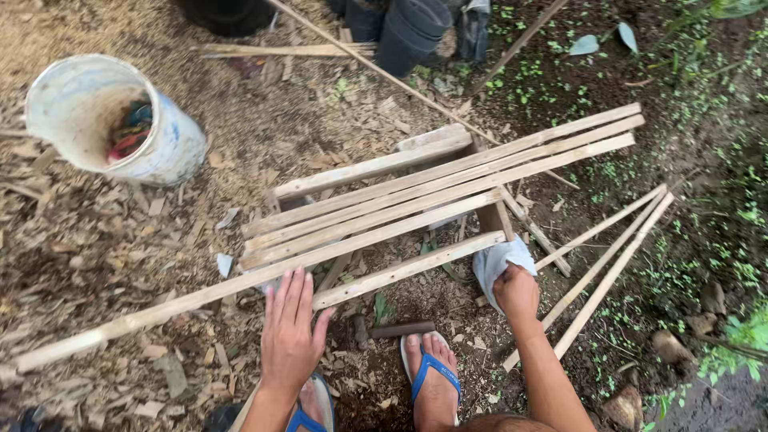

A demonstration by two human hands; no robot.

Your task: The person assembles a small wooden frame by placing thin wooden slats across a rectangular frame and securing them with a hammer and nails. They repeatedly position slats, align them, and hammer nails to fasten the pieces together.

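Left hand (292, 332) lies flat with fingers spread, palm down on a long wooden strip (240, 285) that runs diagonally across the ground. Right hand (516, 292) is clenched around a pale cloth (494, 260), pressed against the end of a shorter wooden strip (408, 270). More wooden strips (448, 180) lie stacked side by side across a low wooden support (494, 218). A white bucket (112, 120) lies tipped on the wood chips, well apart at upper left. Both feet wear blue sandals (434, 374).
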